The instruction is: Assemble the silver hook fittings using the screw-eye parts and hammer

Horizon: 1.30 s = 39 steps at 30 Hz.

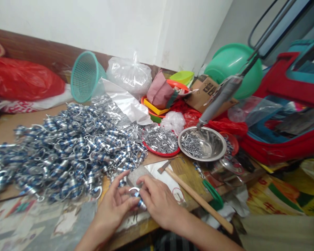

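My left hand (pixel 113 204) and my right hand (pixel 159 198) meet at the table's front edge, fingers closed around one small silver-and-blue metal fitting (pixel 140 203). A curved silver hook shows at its upper end; my fingers hide part of its body. Just behind the hands lies a grey metal block (pixel 138 176). To the right rests a hammer (pixel 199 197), its wooden handle slanting toward the front edge. A large heap of similar silver-and-blue fittings (pixel 68 150) spreads over the left side of the table.
A red tray (pixel 162 154) holds small metal clips, and a steel bowl (pixel 219 155) holds pins. Above the bowl hangs a grey power tool (pixel 219 99). Behind are a turquoise basket (pixel 83 76), a plastic bag (pixel 129 75) and a green basin (pixel 232 66). A green-handled tool (pixel 213 195) lies right.
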### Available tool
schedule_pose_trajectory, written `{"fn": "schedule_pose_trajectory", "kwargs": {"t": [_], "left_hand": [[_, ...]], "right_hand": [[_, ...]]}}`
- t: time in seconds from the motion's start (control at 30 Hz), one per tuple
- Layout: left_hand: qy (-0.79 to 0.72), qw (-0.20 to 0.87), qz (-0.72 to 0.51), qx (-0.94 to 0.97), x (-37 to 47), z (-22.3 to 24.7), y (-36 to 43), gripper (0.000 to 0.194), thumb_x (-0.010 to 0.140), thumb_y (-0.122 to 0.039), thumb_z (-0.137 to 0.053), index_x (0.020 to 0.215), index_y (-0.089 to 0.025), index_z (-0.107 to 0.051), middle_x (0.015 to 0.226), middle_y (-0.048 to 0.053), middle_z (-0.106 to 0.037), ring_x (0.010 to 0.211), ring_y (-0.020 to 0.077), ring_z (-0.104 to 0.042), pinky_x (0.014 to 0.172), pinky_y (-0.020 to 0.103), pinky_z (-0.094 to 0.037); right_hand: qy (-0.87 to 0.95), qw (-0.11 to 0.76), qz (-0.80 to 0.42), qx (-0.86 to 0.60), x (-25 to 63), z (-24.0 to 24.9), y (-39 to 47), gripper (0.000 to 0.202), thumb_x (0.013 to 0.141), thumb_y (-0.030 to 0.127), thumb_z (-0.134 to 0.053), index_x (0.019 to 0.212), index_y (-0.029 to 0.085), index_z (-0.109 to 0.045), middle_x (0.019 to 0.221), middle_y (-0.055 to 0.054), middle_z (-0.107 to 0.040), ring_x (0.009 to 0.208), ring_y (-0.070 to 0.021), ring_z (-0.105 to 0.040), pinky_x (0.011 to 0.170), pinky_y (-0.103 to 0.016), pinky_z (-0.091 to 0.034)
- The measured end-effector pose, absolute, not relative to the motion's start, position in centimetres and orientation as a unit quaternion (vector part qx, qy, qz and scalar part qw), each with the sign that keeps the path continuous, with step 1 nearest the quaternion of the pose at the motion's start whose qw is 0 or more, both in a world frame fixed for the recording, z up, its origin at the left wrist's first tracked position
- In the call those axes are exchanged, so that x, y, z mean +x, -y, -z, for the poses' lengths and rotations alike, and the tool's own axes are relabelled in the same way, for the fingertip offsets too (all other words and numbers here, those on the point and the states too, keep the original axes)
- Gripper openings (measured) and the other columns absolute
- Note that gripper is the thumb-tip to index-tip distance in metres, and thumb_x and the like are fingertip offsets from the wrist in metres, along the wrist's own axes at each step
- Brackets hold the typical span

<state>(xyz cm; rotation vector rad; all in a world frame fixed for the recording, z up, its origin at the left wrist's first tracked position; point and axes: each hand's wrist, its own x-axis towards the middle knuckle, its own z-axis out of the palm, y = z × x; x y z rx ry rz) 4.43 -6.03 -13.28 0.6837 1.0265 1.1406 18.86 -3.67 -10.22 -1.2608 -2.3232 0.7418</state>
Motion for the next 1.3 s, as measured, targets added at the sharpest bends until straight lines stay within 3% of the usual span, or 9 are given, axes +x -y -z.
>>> {"fn": "schedule_pose_trajectory", "kwargs": {"t": [0.23,0.57,0.67,0.77,0.87,0.93,1.03,1.17,1.3], "left_hand": [[-0.451,0.665,-0.518,0.292,4.6,13.2,6.1,0.080,0.056,-0.018,-0.075,0.122,-0.023,-0.030,0.070,-0.003,-0.060,0.059,0.0149,-0.061,0.055,0.028,-0.052],[-0.479,0.645,-0.517,0.298,4.7,12.9,5.8,0.081,0.051,-0.020,-0.078,0.120,-0.023,-0.036,0.065,-0.003,-0.065,0.058,0.0142,-0.063,0.056,0.024,-0.052],[-0.478,0.646,-0.513,0.303,4.5,13.1,5.8,0.081,0.052,-0.022,-0.077,0.121,-0.023,-0.035,0.066,-0.002,-0.066,0.061,0.0163,-0.063,0.058,0.028,-0.053],[-0.471,0.656,-0.504,0.306,4.4,13.4,5.8,0.082,0.054,-0.023,-0.076,0.123,-0.024,-0.031,0.068,-0.001,-0.064,0.063,0.0187,-0.064,0.061,0.034,-0.054],[-0.468,0.662,-0.501,0.303,4.4,13.4,5.9,0.082,0.056,-0.021,-0.075,0.123,-0.024,-0.030,0.071,-0.002,-0.062,0.063,0.0178,-0.063,0.061,0.034,-0.053],[-0.465,0.661,-0.506,0.301,4.4,13.4,6.0,0.080,0.056,-0.021,-0.075,0.123,-0.024,-0.030,0.071,-0.003,-0.061,0.061,0.0165,-0.062,0.059,0.032,-0.053],[-0.465,0.655,-0.513,0.302,4.5,13.5,6.0,0.081,0.056,-0.022,-0.075,0.123,-0.024,-0.031,0.069,-0.003,-0.060,0.057,0.0157,-0.062,0.056,0.031,-0.052],[-0.460,0.660,-0.506,0.312,4.4,13.4,6.0,0.080,0.058,-0.021,-0.073,0.124,-0.024,-0.028,0.070,-0.003,-0.060,0.058,0.0151,-0.062,0.057,0.031,-0.052],[-0.460,0.655,-0.503,0.326,4.4,13.2,6.1,0.078,0.060,-0.020,-0.072,0.124,-0.023,-0.028,0.070,-0.003,-0.060,0.058,0.0143,-0.061,0.058,0.031,-0.051]], "right_hand": [[0.849,0.152,-0.192,-0.468,18.4,10.3,4.0,0.020,0.083,0.017,-0.037,0.100,0.021,-0.047,0.079,-0.003,-0.062,0.074,-0.0192,-0.057,0.063,-0.029,-0.037],[0.837,0.125,-0.187,-0.499,18.0,10.1,3.9,0.021,0.081,0.021,-0.040,0.101,0.025,-0.045,0.074,0.000,-0.063,0.066,-0.0190,-0.058,0.056,-0.027,-0.033],[0.837,0.118,-0.223,-0.486,18.1,9.8,3.4,0.021,0.081,0.020,-0.041,0.100,0.025,-0.047,0.071,0.002,-0.061,0.064,-0.0170,-0.057,0.055,-0.026,-0.033],[0.800,0.204,-0.269,-0.495,20.1,9.8,3.0,0.020,0.085,0.022,-0.037,0.102,0.023,-0.046,0.069,0.003,-0.058,0.063,-0.0138,-0.056,0.057,-0.023,-0.037],[0.725,0.309,-0.174,-0.590,24.4,10.8,2.3,0.021,0.087,0.028,-0.037,0.102,0.018,-0.048,0.078,-0.003,-0.059,0.073,-0.0156,-0.056,0.066,-0.026,-0.041],[0.746,0.225,-0.098,-0.619,27.6,11.9,1.8,0.025,0.081,0.029,-0.048,0.101,0.015,-0.052,0.092,-0.009,-0.058,0.089,-0.0226,-0.054,0.076,-0.033,-0.040],[0.773,0.099,-0.123,-0.614,30.4,13.5,1.5,0.024,0.081,0.029,-0.048,0.099,0.016,-0.057,0.092,-0.009,-0.060,0.087,-0.0234,-0.057,0.074,-0.034,-0.043],[0.771,0.153,-0.168,-0.595,29.9,13.0,3.0,0.020,0.083,0.027,-0.044,0.097,0.016,-0.055,0.092,-0.007,-0.061,0.085,-0.0195,-0.058,0.073,-0.031,-0.045],[0.824,0.199,-0.187,-0.496,27.9,10.1,5.7,0.032,0.087,0.022,-0.039,0.119,0.019,-0.046,0.104,-0.008,-0.060,0.093,-0.0184,-0.057,0.078,-0.029,-0.046]]}}
